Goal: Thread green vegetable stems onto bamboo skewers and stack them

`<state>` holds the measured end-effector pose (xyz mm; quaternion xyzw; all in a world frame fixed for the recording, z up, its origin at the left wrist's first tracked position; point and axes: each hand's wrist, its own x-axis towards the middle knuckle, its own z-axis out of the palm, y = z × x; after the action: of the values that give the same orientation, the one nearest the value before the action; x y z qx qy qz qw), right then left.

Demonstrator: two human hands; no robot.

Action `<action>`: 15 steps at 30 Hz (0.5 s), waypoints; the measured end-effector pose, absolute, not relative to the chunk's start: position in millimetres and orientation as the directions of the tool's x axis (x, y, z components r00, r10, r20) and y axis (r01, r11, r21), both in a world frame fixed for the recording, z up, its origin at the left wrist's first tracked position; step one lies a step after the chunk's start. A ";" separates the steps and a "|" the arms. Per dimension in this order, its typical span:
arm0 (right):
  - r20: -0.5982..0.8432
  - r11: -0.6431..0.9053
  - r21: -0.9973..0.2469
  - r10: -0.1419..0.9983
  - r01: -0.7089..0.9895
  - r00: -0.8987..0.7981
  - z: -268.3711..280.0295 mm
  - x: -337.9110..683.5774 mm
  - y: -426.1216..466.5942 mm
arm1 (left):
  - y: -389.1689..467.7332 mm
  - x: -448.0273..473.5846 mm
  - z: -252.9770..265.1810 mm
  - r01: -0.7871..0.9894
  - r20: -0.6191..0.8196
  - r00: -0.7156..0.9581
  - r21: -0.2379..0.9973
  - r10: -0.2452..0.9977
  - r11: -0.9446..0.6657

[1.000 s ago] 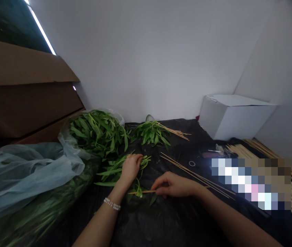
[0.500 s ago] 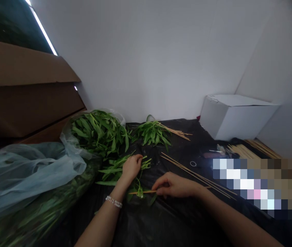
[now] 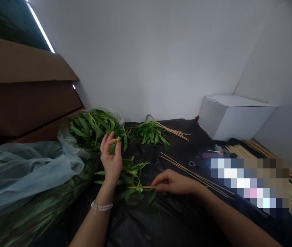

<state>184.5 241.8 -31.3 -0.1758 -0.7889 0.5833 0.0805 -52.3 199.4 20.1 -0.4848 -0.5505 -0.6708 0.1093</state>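
Pinching a leaf (image 3: 115,145) between thumb and fingertips, your left hand (image 3: 112,158) is raised above the loose greens (image 3: 130,169) at the middle of the black sheet (image 3: 166,219), palm turned toward you. Your right hand (image 3: 173,182) lies low at about 4 o'clock from the left, fingers closed narrowly on a skewer (image 3: 142,187) whose tip points toward 9 o'clock with a few leaves already threaded on it. You look to be mid-threading, one sprig picked and not yet on the stick. As a judgement, the next move calls for bringing that leaf down toward 5 o'clock to meet the tip, keeping the stick steady and level. At 11 o'clock sits the bag of greens (image 3: 94,127); at 12 o'clock a finished bundle (image 3: 152,132); spare skewers (image 3: 194,175) lie at 3 o'clock.
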 end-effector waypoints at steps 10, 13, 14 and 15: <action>0.097 0.320 -0.935 0.646 0.154 -0.757 -4.7 196.3 250.5 | 210.7 -50.2 2.1 -0.014 0.243 -0.346 0.964 0.906 -0.264; 0.198 0.407 -0.895 0.728 0.182 -0.656 -8.6 196.0 254.8 | 209.7 -45.4 -0.5 -0.068 0.170 -0.282 0.978 0.944 -0.197; 0.221 0.429 -0.882 0.742 0.195 -0.632 -10.0 195.6 255.8 | 209.4 -44.2 -1.2 -0.083 0.161 -0.268 0.978 0.950 -0.190; 0.236 0.443 -0.873 0.752 0.206 -0.616 -11.2 195.1 256.6 | 209.3 -43.4 -1.8 -0.092 0.157 -0.257 0.978 0.954 -0.185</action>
<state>195.1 256.6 -11.2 -0.3037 -0.7884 0.4317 0.3161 -43.4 209.3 -1.8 -0.4454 -0.4837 -0.6280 -0.4163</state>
